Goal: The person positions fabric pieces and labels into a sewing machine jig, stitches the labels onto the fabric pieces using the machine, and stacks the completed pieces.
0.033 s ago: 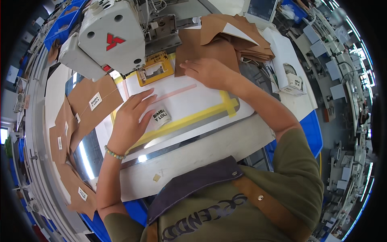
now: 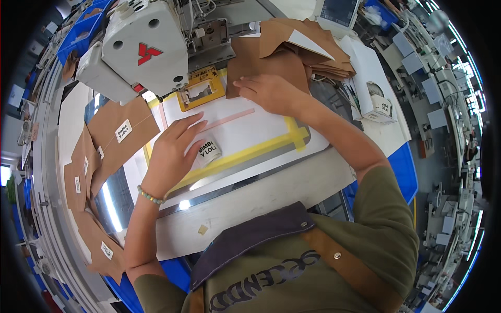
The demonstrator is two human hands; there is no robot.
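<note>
The left hand (image 2: 175, 154) covers part of the small white woven label (image 2: 209, 149). The white sewing machine head (image 2: 136, 44) hides the needle, and the stacked brown fabric pieces (image 2: 292, 49) conceal the bench beneath.

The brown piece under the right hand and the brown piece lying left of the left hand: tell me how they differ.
The brown piece under the right hand shows no label; the brown piece left of the left hand carries a white label. The first is pressed flat by the right hand beside the sewing machine; the second lies untouched, clear of the left hand. The first sits against a stack of pieces; the second trails into a chain of labelled ones. Both are flat, tan fabric.
</note>
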